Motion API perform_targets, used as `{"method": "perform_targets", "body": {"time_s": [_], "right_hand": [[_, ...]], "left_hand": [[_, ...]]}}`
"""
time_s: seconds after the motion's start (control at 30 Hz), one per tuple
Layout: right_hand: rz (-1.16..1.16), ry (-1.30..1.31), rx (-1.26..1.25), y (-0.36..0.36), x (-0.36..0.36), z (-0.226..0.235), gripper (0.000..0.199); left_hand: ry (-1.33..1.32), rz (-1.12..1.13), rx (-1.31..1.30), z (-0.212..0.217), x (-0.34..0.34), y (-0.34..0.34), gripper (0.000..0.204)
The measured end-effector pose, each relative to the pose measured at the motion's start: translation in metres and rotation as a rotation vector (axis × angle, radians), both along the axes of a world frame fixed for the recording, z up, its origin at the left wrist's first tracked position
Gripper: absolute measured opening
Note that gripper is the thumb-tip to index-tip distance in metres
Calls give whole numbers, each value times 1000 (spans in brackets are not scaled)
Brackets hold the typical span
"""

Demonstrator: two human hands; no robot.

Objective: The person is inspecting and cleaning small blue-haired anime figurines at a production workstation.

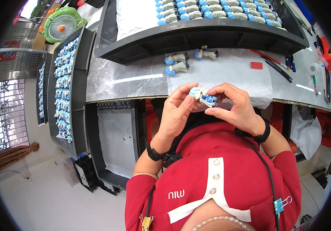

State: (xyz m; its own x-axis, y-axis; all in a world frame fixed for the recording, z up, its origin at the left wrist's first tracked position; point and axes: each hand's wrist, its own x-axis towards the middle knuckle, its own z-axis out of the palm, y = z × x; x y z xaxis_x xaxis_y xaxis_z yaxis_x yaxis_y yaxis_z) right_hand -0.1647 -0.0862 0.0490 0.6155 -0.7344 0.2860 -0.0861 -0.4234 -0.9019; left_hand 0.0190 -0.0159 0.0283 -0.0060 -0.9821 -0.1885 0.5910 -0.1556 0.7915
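Note:
Between my two hands, just off the table's near edge, is a small figurine (207, 99) with a blue head and a blue and white body. My left hand (177, 108) pinches it at the head end with thumb and fingers. At the feet end my right hand (232, 104) grips the body, its thumb below and fingers above. Two figurines (177, 68) lie side by side on white paper (231, 77) beyond my hands, and a third figurine (206, 54) lies to their right.
A black tray (207, 42) of figurines in rows stands at the back. Further black trays (81, 88) are at the left, near a green fan (60, 26). To the right lie a red block (256, 65), a black pen (276, 68) and a phone (326, 84).

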Motion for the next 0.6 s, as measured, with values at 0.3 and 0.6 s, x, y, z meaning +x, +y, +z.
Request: {"method": "perform_targets", "body": {"time_s": [0.3,0.6], "right_hand": [[7,-16,27,1,-2,-1,33],[-34,-10,-162,2,7,-3,32]], "left_hand": [[37,-44,0,-4,0,0,42],[36,0,-15,1,-6,1,47]]}}
